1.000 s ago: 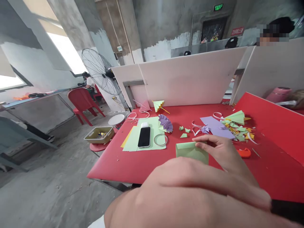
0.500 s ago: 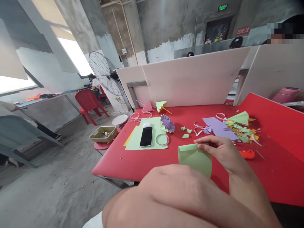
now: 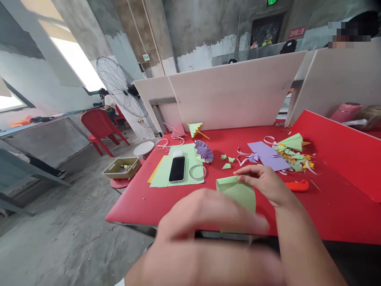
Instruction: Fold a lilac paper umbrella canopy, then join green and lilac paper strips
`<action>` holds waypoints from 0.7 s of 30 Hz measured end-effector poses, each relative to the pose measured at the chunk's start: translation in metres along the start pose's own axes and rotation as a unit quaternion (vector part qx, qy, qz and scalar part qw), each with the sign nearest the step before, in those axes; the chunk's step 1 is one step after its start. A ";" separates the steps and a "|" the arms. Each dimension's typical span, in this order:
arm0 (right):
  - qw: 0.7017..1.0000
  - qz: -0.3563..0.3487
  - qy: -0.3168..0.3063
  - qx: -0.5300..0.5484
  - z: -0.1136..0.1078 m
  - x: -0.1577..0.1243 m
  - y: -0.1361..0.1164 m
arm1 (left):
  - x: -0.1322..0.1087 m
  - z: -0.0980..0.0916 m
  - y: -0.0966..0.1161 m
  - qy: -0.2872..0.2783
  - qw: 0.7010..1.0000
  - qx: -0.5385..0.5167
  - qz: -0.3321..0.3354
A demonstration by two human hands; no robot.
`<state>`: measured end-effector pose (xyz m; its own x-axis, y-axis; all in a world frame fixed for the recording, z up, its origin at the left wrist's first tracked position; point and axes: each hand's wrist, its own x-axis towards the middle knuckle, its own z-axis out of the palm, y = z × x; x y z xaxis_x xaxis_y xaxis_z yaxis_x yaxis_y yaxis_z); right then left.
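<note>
A sheet of light green paper (image 3: 238, 194) curls over near the red table's front edge, its top edge folded into a narrow strip. My right hand (image 3: 264, 180) pinches that strip between thumb and fingers. Very near the camera, my left hand (image 3: 202, 226) looms large and blurred, its fingers stretched to the right with a gap between them. It overlaps the lower part of the paper in view, and nothing shows in its grasp. Beyond the paper lie green scraps (image 3: 228, 162) and a purple sheet (image 3: 269, 155). An orange cutter (image 3: 298, 186) is right of my right wrist.
On the left, a phone (image 3: 177, 169) and a clear ring (image 3: 197, 172) rest on green sheets (image 3: 160, 178). A purple pleated paper fan (image 3: 204, 151) is beside them. Small paper umbrellas (image 3: 195, 130) stand behind. A tan bin (image 3: 122, 168) sits on a stool by the table.
My left hand has gone from a bunched shape across my right forearm to fingers apart, uncovering the forearm. My right hand keeps its pinch on the paper. The view has shifted slightly.
</note>
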<state>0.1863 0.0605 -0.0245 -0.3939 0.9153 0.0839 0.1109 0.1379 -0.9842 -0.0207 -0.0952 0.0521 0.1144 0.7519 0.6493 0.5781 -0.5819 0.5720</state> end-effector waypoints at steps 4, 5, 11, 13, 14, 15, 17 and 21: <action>0.997 0.025 -0.032 -0.062 0.000 0.021 0.039 | 0.003 0.068 -0.063 -0.044 0.997 0.065 -0.021; 0.996 0.033 -0.033 -0.078 0.001 0.025 0.050 | -0.003 0.085 -0.078 -0.051 0.991 0.112 -0.049; 0.981 0.038 -0.068 -0.175 0.009 0.033 0.095 | -0.045 0.142 -0.122 -0.203 0.946 0.248 -0.042; 0.974 0.012 -0.059 -0.220 0.011 0.029 0.099 | -0.050 0.149 -0.124 -0.237 0.928 0.286 -0.038; 0.968 -0.007 -0.051 -0.245 0.012 0.027 0.100 | -0.052 0.151 -0.125 -0.245 0.922 0.298 -0.038; 0.962 -0.028 -0.042 -0.269 0.013 0.024 0.100 | -0.053 0.153 -0.126 -0.249 0.918 0.307 -0.038; 0.947 -0.073 -0.033 -0.311 0.015 0.019 0.103 | -0.055 0.156 -0.127 -0.251 0.913 0.320 -0.037; 0.921 -0.139 -0.035 -0.363 0.017 0.011 0.110 | -0.056 0.157 -0.130 -0.254 0.909 0.330 -0.029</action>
<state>0.1785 0.0788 -0.1345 -0.5539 0.7837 0.2811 0.5684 0.6026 -0.5602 0.0246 -0.0131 -0.1375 0.3304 0.9187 0.2166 0.9342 -0.3510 0.0640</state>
